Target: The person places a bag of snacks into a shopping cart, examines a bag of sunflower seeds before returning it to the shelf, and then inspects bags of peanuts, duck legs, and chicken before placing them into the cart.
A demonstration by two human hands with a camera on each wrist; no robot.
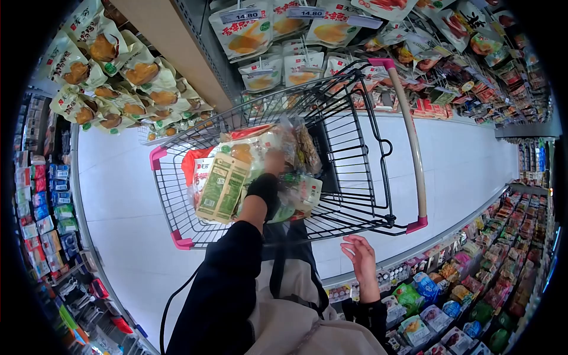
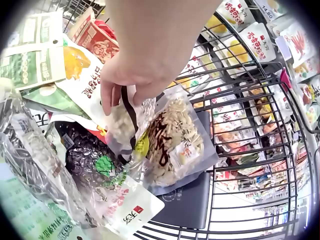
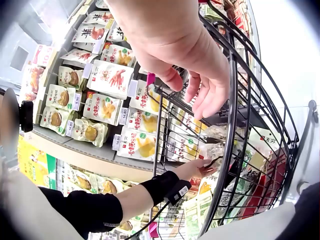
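Observation:
My left hand [image 2: 137,70] reaches down into a wire shopping cart [image 1: 378,222] and pinches a clear plastic bag with a dark strip [image 2: 120,125]. Right beside that bag lies a clear pack of pale seeds [image 2: 187,127]. A clear pack of dark, shiny pieces [image 2: 82,150] sits on its other side. A white pouch with a yellow food picture [image 2: 82,75] and a green-and-cream pack [image 1: 222,186] also lie in the cart. Outside the cart's near side, my right hand [image 1: 360,254] hangs with loosely bent fingers and holds nothing.
Pouches hang on the shelf [image 1: 242,32] beyond the cart and on a rack [image 1: 112,65] at the upper left. The cart's handle [image 1: 408,124] is on the right. Shelves of packaged goods [image 1: 461,284] stand at the lower right. White floor [image 1: 112,189] shows around the cart.

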